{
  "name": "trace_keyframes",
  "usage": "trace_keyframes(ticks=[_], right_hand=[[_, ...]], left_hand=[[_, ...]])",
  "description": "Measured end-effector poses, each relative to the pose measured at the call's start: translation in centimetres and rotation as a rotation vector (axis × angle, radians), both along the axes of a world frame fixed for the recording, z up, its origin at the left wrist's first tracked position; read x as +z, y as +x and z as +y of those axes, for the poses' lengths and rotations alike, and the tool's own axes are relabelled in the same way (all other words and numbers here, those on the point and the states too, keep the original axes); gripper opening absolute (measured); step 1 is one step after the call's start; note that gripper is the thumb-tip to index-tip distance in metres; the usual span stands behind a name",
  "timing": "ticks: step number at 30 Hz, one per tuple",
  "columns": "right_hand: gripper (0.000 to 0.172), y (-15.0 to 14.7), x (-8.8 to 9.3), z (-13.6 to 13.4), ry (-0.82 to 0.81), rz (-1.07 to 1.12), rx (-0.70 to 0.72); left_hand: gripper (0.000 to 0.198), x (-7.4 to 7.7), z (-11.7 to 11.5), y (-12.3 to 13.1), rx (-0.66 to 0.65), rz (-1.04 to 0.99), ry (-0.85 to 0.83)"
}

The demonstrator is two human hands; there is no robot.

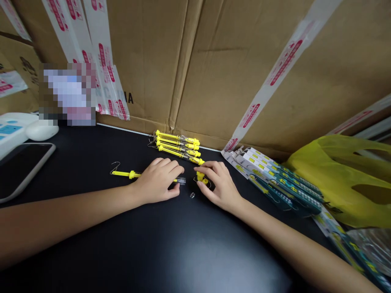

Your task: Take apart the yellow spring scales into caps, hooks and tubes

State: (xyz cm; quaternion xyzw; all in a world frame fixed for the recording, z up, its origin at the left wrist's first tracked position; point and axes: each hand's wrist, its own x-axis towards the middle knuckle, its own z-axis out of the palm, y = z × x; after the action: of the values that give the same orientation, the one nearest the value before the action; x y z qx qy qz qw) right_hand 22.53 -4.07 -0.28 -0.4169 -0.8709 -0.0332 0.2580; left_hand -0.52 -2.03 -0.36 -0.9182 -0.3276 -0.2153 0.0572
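My left hand (160,179) is closed around a tubular spring scale (122,173), with its clear tube end (182,180) showing past my fingertips on the right. A bent wire hook (115,166) sticks out at the scale's left end. Opposite it, my right hand (220,185) has thumb and fingers curled on a small yellow end cap (200,176) with a wire hook, close above the table. The two pieces are apart. Between my hands, a little nearer to me, lies a small clear or metallic piece (192,195), too small to name.
Several yellow spring scales (179,146) lie side by side by the cardboard box (146,61). On the right are packaged boxes (275,175) and a yellow plastic bag (345,179). A phone (24,169) and a white power strip (14,130) sit at left.
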Motion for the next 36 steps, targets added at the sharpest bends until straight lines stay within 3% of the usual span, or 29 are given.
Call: trace_keyframes(ticks=[3,6,16,24,36], right_hand=[[0.021,-0.2,0.5,-0.7,0.025,-0.111,0.162],[0.013,-0.4,0.8,-1.1,0.021,-0.217,0.218],[0.01,-0.6,-0.2,0.1,0.055,-0.123,-0.036],[0.018,-0.6,-0.6,0.3,0.018,-0.106,-0.043],[0.01,0.0,-0.9,0.9,-0.02,-0.006,-0.04]], left_hand=[[0.025,0.0,0.0,0.0,-0.004,-0.003,0.003],[0.024,0.0,0.0,0.0,-0.001,0.0,-0.003],[0.022,-0.1,0.1,0.0,-0.012,0.029,0.0],[0.022,-0.2,0.1,0.1,-0.01,0.052,-0.007],[0.021,0.0,0.1,0.0,-0.019,0.051,-0.012]])
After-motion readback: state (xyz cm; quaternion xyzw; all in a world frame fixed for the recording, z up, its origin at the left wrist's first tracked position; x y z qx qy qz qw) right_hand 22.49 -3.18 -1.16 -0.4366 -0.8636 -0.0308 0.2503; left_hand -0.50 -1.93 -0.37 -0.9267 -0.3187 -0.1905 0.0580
